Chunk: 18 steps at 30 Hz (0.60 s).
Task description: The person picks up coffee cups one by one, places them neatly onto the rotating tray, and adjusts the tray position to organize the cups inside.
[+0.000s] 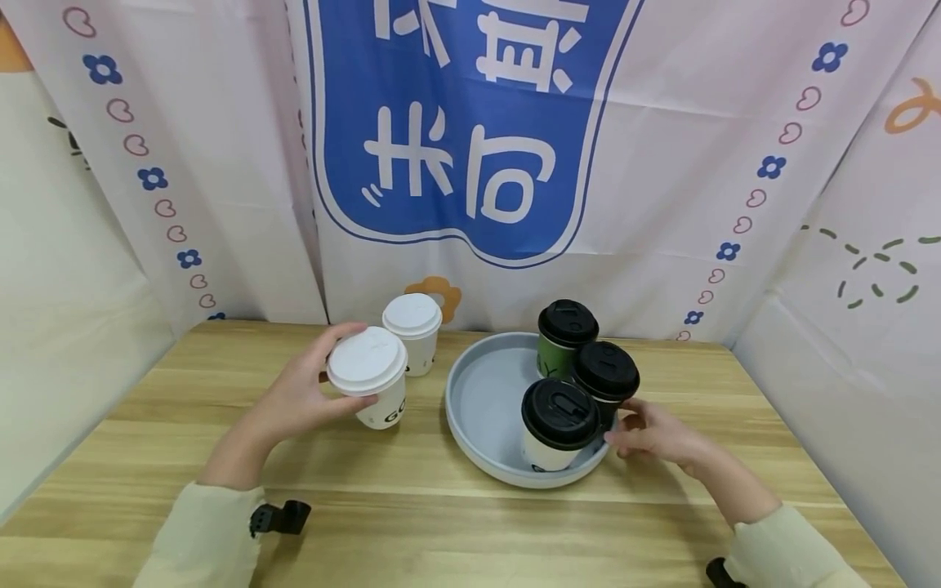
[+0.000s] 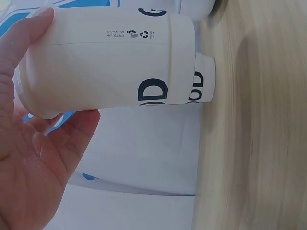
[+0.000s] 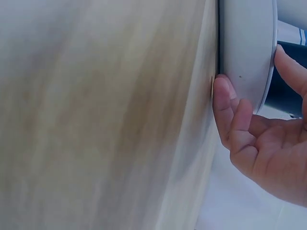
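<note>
Before you hangs a white fabric backdrop (image 1: 662,188) with a blue panel (image 1: 515,245) of white characters and heart-and-flower borders (image 1: 153,179). Your wood-grain desk (image 1: 412,531) stands between a pale left wall (image 1: 66,269) and right wall (image 1: 853,384).

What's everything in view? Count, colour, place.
White-lidded cups: 2, white, one held, one standing behind it
Tray: 1, grey, right of the white-lidded cups
Black-lidded cups: 3, green, dark and white, on the tray
Table: 1, wood-toned, below cups and tray
Printed cloths: count unclear, mostly white, behind and beside table
Wrist devices: 2, black, at cuffs
Sleeves: 2, pale, forearms
Left grip: 1, bare, round one cup
Right grip: 1, bare, at tray's right rim
</note>
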Tool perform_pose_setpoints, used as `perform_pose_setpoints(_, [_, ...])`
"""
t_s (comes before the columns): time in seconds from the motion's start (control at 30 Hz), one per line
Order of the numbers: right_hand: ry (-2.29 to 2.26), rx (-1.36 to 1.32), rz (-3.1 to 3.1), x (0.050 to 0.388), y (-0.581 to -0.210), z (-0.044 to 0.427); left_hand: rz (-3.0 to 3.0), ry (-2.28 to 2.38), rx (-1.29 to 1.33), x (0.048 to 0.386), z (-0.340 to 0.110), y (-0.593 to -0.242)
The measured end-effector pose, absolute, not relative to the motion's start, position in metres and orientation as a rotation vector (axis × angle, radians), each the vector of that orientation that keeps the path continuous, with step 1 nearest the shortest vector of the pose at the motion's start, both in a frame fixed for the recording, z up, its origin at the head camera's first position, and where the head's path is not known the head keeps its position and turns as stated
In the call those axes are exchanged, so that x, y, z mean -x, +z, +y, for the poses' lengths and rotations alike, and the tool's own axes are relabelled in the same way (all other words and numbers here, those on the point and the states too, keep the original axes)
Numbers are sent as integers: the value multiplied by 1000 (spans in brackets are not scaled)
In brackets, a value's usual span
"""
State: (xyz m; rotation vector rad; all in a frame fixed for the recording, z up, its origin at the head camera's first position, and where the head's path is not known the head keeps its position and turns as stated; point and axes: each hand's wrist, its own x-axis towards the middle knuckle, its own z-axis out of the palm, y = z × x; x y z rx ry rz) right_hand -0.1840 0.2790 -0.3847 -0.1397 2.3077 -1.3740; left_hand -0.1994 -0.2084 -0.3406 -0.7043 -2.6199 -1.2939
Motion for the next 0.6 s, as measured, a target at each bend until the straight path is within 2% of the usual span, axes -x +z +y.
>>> perform_pose_setpoints(0.6, [-1328, 210, 2216, 205, -386, 294, -2577, -1313, 741, 199, -203, -338])
